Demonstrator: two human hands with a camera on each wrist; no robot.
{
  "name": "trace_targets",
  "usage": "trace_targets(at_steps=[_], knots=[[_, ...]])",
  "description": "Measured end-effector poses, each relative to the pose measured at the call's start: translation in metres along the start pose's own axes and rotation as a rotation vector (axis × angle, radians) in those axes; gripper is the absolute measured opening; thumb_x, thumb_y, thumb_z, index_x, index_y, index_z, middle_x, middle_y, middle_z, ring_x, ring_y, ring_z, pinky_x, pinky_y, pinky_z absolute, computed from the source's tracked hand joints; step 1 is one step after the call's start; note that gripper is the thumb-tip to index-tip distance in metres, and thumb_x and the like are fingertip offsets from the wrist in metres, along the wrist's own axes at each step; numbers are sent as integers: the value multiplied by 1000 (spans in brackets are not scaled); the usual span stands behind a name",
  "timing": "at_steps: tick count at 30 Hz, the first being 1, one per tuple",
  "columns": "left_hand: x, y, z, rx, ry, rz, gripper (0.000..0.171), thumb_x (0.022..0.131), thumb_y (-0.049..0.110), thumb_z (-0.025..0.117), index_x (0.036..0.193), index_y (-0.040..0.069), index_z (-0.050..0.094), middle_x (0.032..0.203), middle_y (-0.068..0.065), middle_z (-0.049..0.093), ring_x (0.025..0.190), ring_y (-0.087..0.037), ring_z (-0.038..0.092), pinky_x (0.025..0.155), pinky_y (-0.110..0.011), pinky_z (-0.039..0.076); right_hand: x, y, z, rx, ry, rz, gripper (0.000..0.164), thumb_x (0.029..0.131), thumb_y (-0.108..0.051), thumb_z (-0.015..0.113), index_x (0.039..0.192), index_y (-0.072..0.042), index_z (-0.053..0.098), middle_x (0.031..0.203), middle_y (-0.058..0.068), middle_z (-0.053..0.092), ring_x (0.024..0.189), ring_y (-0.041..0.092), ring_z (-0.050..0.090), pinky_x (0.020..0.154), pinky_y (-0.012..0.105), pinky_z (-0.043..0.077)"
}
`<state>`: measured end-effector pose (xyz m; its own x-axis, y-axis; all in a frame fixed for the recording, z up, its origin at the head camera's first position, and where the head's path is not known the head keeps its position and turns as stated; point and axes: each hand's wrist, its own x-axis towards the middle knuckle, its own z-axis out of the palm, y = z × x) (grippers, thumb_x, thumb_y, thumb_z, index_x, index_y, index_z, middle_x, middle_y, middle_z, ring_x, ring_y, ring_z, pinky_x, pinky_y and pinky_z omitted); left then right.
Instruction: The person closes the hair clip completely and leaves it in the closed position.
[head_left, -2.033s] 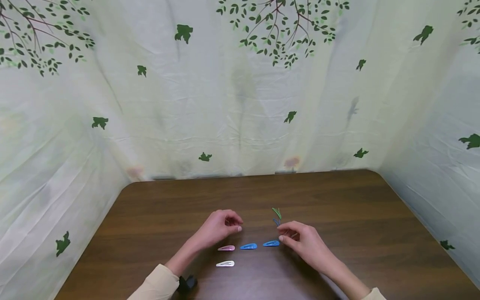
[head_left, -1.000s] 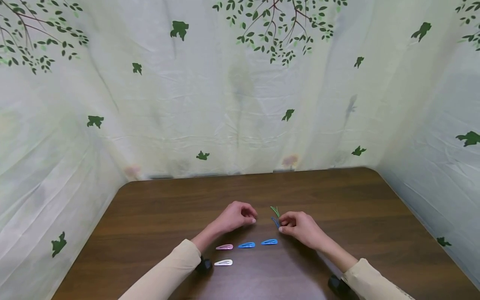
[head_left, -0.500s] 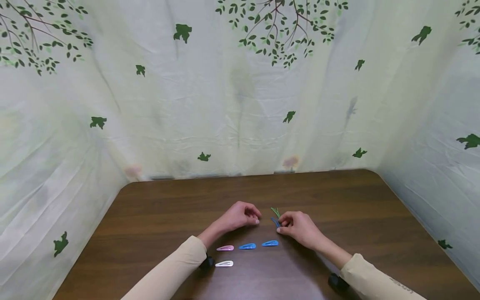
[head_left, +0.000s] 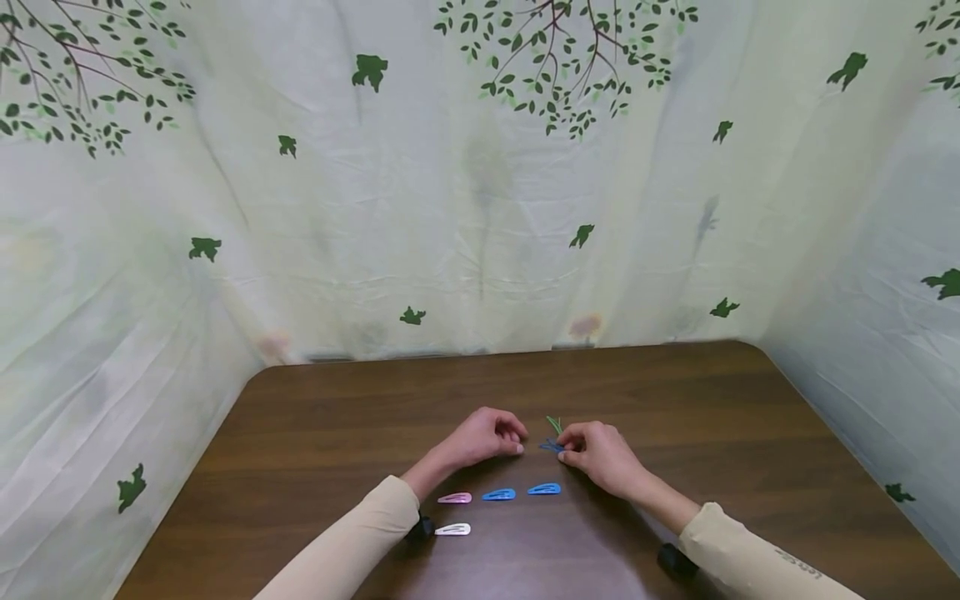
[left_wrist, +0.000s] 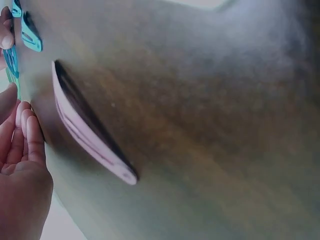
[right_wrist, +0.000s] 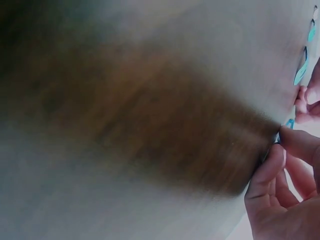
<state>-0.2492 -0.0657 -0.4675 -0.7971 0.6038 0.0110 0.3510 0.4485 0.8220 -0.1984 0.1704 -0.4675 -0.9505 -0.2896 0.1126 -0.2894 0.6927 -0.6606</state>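
My right hand [head_left: 600, 458] pinches a dark blue snap hair clip [head_left: 550, 446] between thumb and forefinger; in the right wrist view part of that clip [right_wrist: 290, 123] sticks out past the fingertips. To its left is my left hand [head_left: 489, 437], fingers loosely bent and holding nothing. Just behind the pinched clip lies a green hair clip [head_left: 553, 423], partly hidden by the right hand. Nearer me a pink clip [head_left: 454, 498] and two bright blue clips, the left one [head_left: 498, 495] and the right one [head_left: 544, 489], form a row. A white clip [head_left: 453, 530] lies in front of the pink one.
The brown wooden table [head_left: 337, 433] runs back to a pale curtain [head_left: 465, 208] printed with leaves. More curtain hangs along both sides. A black band [head_left: 677, 561] sits at the right wrist, by a cream sleeve [head_left: 750, 546].
My left hand has shifted right and away from me. The right hand has gone from beside the right bright blue clip to the dark blue clip, which has turned more sideways.
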Motion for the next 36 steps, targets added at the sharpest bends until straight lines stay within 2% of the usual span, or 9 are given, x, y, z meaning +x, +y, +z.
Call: trace_targets(at_steps=[4,10,23,31,36], knots=[[-1,1,1,3,0,-16,16,83,3,75,99,2,72,75,5,61,69,-7,55,65,-21,47,1,0,0,-24,2,-8,10,83,-9,78,87,-17,74,73,-13,62,69,6,55,65,31,46],[-1,2,2,-7,-3,-1,16,83,2,76,98,0,72,75,3,61,69,-7,55,65,-21,47,1,2,-1,-42,2,-27,10,84,-9,77,85,-18,74,75,-14,63,71,7,56,66,31,47],[-7,4,2,-10,12,-4,17,82,3,77,98,1,72,78,2,63,73,-12,57,66,-21,47,-2,1,-4,-8,-12,-48,10,85,-10,77,85,-19,75,73,-15,63,69,6,56,64,27,46],[-14,9,1,33,25,-20,18,83,6,77,99,3,72,80,4,64,74,-11,59,69,-23,49,-4,-1,-2,34,16,-90,9,87,-10,75,90,-18,76,83,-12,68,75,5,59,66,25,49],[-20,9,1,53,54,-8,18,82,6,78,99,3,72,80,5,65,74,-10,60,70,-23,50,-4,-5,0,39,49,-75,14,86,-5,74,93,-18,76,88,-10,68,79,7,59,69,27,49]])
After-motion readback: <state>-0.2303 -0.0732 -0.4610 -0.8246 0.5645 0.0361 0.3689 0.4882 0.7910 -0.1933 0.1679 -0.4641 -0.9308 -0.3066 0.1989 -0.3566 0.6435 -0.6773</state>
